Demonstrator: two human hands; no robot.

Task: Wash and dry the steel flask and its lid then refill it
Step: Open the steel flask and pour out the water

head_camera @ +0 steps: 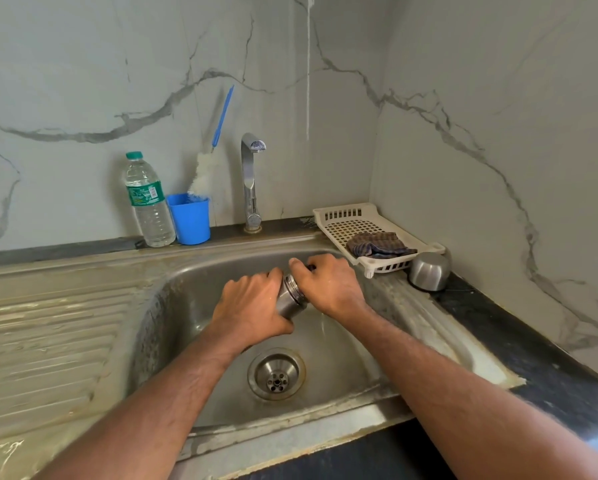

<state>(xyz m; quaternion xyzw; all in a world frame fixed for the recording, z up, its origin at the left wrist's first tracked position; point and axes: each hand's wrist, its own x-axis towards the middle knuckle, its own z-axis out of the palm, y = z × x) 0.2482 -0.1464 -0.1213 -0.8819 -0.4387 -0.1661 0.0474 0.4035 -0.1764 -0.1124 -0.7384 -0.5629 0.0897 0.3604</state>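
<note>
A: Where's the flask (291, 296)?
B: Over the sink (328, 341), my left hand (252, 306) wrapped round the body, right hand (328, 284) gripping its top. Wet steel, it could slip from my fingers.

The only print is on the green label of the plastic water bottle (148, 199) standing on the counter (533, 368) behind the sink; its lettering is too small and blurred to read.
</note>
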